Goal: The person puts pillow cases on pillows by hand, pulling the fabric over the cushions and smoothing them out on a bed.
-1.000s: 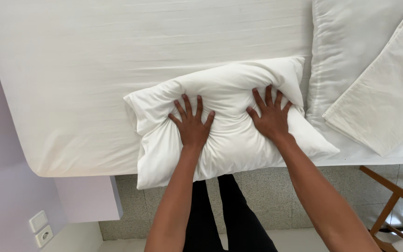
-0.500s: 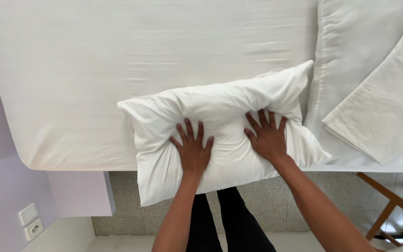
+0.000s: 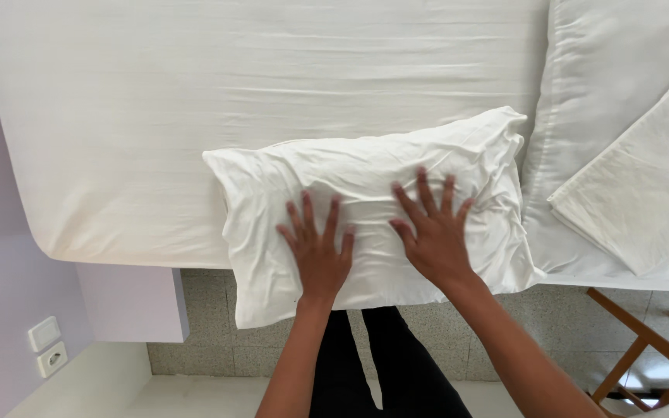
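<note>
While fingers splay flat, L hand [image 3: 318, 251] & R hand [image 3: 433, 232] press soft, crumpled white pillow [image 3: 365, 201]

left hand [image 3: 317, 251], right hand [image 3: 435, 232], flat on white pillow [image 3: 365, 193]

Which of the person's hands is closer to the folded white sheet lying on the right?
Right. The right hand presses the pillow nearer the folded sheet; the left hand lies farther away.

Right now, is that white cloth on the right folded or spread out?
Folded: the white cloth lies as a neat layered rectangle on the bed.
</note>
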